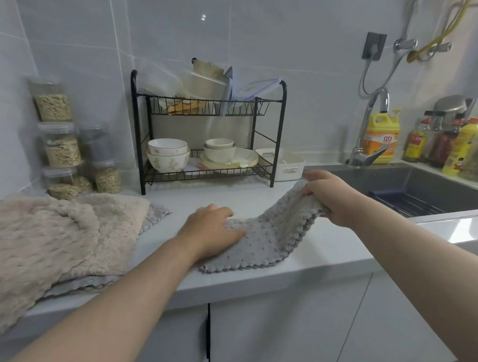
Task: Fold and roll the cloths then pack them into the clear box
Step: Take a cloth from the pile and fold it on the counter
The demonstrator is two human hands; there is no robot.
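Your left hand presses flat on the grey dotted scallop-edged cloth near the front edge of the white counter, your right hand grips its lifted right end, so I advise to bring that end over evenly, edges matching, before you roll.

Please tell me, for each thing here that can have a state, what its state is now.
grey cloth, one end flat on the counter, other end lifted
left hand, presses flat on the grey cloth
right hand, grips the lifted end
beige cloths, unfolded, piled at the left
jars, lids on, partly filled
cabinet doors, closed
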